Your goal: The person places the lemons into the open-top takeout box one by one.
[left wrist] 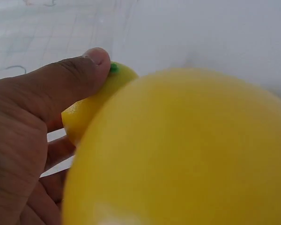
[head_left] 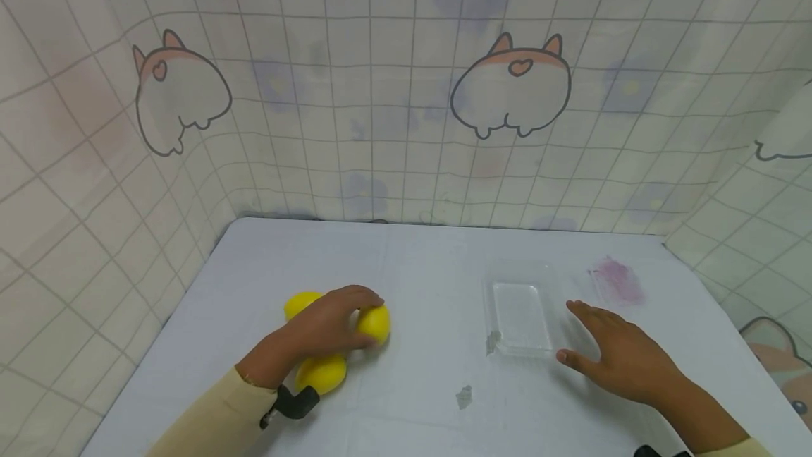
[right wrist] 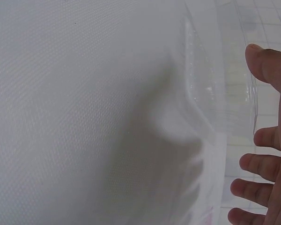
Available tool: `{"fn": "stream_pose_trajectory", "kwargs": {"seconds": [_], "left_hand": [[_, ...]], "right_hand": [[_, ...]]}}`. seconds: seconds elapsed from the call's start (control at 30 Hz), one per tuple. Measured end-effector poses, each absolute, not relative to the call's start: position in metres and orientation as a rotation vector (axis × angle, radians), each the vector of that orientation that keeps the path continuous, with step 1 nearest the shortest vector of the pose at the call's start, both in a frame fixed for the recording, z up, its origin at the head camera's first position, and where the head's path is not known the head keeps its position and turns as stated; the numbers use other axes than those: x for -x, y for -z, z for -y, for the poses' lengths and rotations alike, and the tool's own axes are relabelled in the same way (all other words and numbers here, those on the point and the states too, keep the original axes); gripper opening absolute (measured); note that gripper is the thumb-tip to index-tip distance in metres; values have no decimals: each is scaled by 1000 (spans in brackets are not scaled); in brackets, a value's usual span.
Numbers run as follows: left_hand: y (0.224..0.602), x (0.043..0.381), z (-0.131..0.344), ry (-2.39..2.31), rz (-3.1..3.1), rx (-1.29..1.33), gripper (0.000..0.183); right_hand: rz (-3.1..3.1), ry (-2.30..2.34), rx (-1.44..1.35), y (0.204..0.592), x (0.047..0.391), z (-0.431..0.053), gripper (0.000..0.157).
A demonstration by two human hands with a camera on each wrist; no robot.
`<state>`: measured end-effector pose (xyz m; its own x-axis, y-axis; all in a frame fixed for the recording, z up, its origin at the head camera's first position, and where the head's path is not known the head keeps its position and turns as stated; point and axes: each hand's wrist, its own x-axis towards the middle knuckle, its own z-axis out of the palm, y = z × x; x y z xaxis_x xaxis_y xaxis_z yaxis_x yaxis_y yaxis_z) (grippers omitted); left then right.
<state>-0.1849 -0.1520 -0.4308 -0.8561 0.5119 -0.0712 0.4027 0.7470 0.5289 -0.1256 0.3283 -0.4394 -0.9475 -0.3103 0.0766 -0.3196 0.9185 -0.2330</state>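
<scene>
My left hand (head_left: 326, 324) grips a yellow lemon (head_left: 377, 323) between thumb and fingers. In the left wrist view the held lemon (left wrist: 82, 115) shows a green tip beside the thumb, and another lemon (left wrist: 187, 150) fills much of the foreground. Two more lemons, one behind (head_left: 301, 303) and one in front (head_left: 322, 374), lie around this hand, partly covered by it. A clear plastic container (head_left: 521, 319) stands right of centre on the table. Just to its right is my right hand (head_left: 624, 358), fingers extended and holding nothing. The right wrist view shows the container's side (right wrist: 220, 79) near the thumb.
The white-covered table (head_left: 431, 288) carries a pink stain (head_left: 617, 281) at the back right and grey worn patches, one (head_left: 464, 396) in front of the container. A patterned curtain (head_left: 393, 90) encloses the back and sides.
</scene>
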Motion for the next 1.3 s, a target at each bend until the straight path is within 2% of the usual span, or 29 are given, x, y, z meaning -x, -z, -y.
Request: {"fn": "stream_pose_trajectory", "kwargs": {"seconds": [1.3], "left_hand": [[407, 185, 79, -843, -2739, -897, 68]], "right_hand": [[3057, -360, -475, 441, 124, -330, 91]]}}
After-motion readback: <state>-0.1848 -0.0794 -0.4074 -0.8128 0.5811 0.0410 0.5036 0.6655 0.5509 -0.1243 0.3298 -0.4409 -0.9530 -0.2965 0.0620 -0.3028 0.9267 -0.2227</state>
